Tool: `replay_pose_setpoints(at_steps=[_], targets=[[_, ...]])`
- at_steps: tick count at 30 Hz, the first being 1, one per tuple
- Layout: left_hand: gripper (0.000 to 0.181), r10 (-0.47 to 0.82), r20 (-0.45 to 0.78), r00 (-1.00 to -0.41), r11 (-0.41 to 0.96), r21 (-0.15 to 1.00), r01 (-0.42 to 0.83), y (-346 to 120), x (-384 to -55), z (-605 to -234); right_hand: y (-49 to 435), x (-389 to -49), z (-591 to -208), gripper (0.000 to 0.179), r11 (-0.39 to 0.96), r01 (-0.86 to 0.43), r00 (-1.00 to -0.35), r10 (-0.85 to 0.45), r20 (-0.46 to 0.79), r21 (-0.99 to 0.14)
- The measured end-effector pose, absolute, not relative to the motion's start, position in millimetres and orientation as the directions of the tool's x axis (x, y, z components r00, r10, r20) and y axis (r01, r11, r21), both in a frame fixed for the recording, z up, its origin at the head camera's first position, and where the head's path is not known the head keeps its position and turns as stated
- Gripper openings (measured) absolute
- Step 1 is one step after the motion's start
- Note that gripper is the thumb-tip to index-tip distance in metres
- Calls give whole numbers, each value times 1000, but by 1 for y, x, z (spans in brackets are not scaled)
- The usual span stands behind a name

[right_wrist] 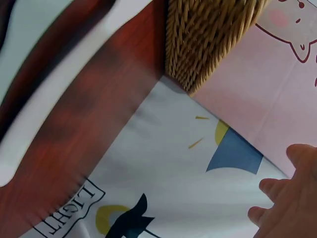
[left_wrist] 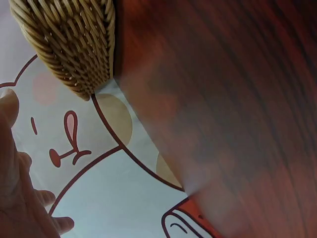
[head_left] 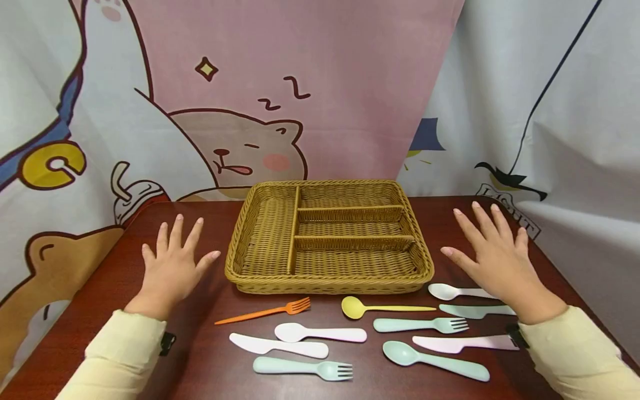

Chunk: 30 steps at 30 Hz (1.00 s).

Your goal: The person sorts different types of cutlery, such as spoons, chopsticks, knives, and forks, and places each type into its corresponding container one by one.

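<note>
Head view: a divided basket [head_left: 330, 284] is sitting at twelve o'clock; cutlery [head_left: 345, 334] is lying toward six, seemingly spaced for easy reach. Left hand [head_left: 170, 275] at nine and right hand [head_left: 505, 272] at three are holding nothing, fingers [head_left: 176, 233] outstretched.

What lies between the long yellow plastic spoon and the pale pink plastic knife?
A mint green plastic fork lies between the yellow spoon and the pink knife, as the head view shows.
</note>
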<state>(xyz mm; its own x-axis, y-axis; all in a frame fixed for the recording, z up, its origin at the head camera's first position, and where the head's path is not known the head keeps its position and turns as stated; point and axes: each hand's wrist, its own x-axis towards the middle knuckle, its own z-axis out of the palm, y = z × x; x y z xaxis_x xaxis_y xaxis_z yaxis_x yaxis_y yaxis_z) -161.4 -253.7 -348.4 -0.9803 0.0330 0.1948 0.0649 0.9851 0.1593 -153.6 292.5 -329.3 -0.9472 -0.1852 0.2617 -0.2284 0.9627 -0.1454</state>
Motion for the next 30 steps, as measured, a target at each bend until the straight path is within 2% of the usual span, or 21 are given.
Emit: replay_pose_setpoints(at_steps=[11, 17, 30], targets=[[76, 72, 214, -974, 967, 225, 121, -239, -164, -358, 279, -141, -341, 76, 897, -410, -866, -325, 380, -167], [75, 95, 220, -971, 952, 265, 153, -233, -166, -361, 269, -131, -347, 73, 866, -463, -840, -361, 406, -188], [76, 99, 92, -991, 902, 413, 129, -217, -175, -367, 255, -112, -355, 56, 790, -593, -723, -437, 536, -156]])
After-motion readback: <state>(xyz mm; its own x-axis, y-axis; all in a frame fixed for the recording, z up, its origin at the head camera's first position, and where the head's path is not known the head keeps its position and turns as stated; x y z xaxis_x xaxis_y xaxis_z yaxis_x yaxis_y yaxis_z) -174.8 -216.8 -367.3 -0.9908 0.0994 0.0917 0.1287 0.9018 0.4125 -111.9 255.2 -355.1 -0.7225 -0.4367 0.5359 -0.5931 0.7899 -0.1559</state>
